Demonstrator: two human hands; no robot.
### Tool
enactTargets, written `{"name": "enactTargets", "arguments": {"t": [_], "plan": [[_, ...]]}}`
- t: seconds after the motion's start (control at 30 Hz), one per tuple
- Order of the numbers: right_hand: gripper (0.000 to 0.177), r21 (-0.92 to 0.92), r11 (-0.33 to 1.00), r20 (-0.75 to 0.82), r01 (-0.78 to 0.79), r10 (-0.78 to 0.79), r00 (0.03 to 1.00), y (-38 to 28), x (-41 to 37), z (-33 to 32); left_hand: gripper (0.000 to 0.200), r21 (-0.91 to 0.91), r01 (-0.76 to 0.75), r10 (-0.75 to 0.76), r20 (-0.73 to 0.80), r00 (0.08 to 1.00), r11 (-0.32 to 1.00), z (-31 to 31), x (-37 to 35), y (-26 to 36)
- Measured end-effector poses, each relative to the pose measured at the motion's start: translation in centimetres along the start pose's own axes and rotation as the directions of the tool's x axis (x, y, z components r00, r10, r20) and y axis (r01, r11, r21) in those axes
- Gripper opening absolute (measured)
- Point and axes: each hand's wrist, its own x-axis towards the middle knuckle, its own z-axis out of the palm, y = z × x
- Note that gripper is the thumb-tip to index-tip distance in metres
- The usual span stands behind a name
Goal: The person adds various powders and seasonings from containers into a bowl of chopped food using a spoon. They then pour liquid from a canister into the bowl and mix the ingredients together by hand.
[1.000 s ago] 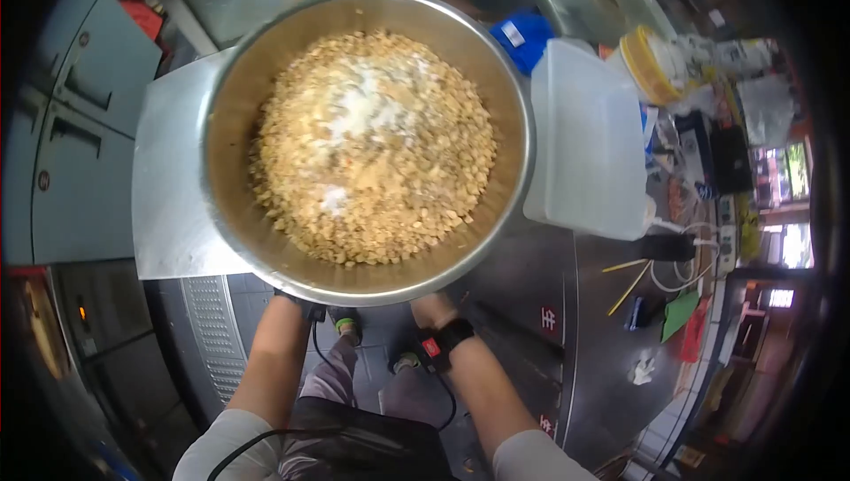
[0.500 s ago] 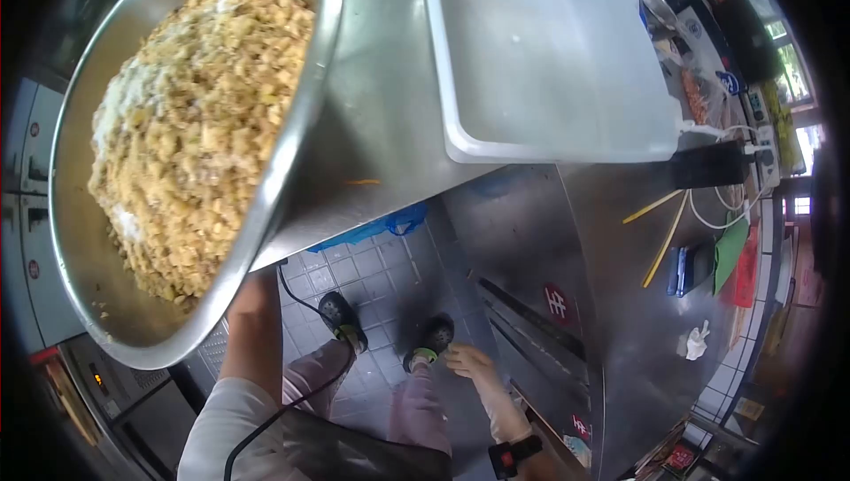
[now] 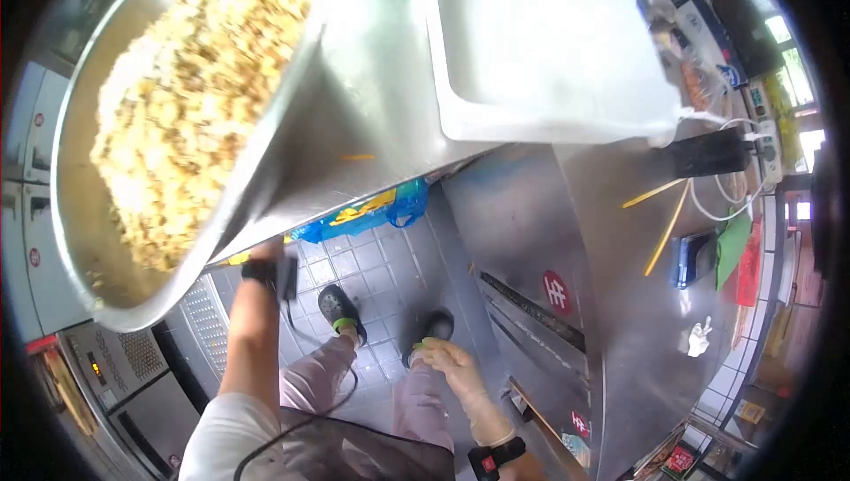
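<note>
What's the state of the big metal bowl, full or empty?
Well filled: chopped, pale yellow pieces are heaped inside the bowl.

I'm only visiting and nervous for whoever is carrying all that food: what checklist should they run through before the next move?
1. Chopped food inside the bowl: ok, none seen over the rim.
2. Left hand's grip on the bowl: cannot tell, the hand is hidden.
3. Right hand free: ok, it hangs low, apparently holding nothing.
4. Metal counter beside the bowl free of scraps: not ok, an orange strip lies there.
5. White tub clean inside: cannot tell, glare washes it out.
</note>
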Motion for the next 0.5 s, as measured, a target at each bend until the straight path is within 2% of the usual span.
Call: {"name": "enactTargets", "arguments": {"t": [0.07,0.1,0.13,0.17,0.2,0.27,0.3,0.4,0.47,0.5], "plan": [[0.031,-0.022,0.998,-0.014,0.05,-0.05,0.999,-2.7,-1.7,0.9,0.028,0.126,-0.195,0.188,0.07,0.98,0.973,-0.7,-4.1,2.8],[0.031,-0.038,0.997,0.002,0.07,-0.07,0.998,-4.2,-2.7,1.4,0.029,-0.518,-0.171,0.21,0.015,0.978,0.838,-5.9,-9.0,4.7],[0.031,-0.09,0.993,0.008,0.076,-0.076,0.997,-5.9,-4.0,1.7,0.032,-0.875,0.013,0.177,0.112,0.978,0.483,-8.7,-14.4,5.3],[0.032,-0.145,0.986,0.012,0.084,-0.084,0.996,-7.5,-5.1,2.0,0.037,-0.979,0.074,0.319,0.134,0.938,0.192,-6.8,-17.0,4.3],[0.032,-0.167,0.98,0.026,0.108,-0.106,0.994,-9.0,-6.1,2.3,0.036,-0.84,-0.081,0.437,0.194,0.878,0.536,-7.2,-18.7,3.0],[0.03,-0.326,0.927,0.021,0.187,-0.191,0.981,-12.0,-8.1,3.0,0.033,-0.907,0.012,0.494,0.241,0.835,0.421,-7.2,-23.0,0.7],[0.03,-0.346,0.915,0.042,0.21,-0.208,0.977,-14.1,-9.4,3.9,0.033,-0.916,0.001,0.483,0.213,0.849,0.402,-9.8,-24.5,0.1],[0.03,-0.337,0.899,0.062,0.281,-0.276,0.959,-21.1,-12.2,7.7,0.032,-0.94,0.02,0.48,0.193,0.856,0.342,-20.6,-30.3,-1.8],[0.03,-0.255,0.852,0.141,0.457,-0.435,0.889,-25.6,-14.0,10.9,0.032,-0.981,0.047,0.522,0.14,0.841,0.187,-28.3,-31.9,-3.7],[0.03,-0.285,0.808,0.163,0.516,-0.49,0.856,-28.2,-15.4,13.1,0.031,-0.979,0.095,0.451,0.168,0.877,0.18,-33.8,-33.3,-4.3]]}}
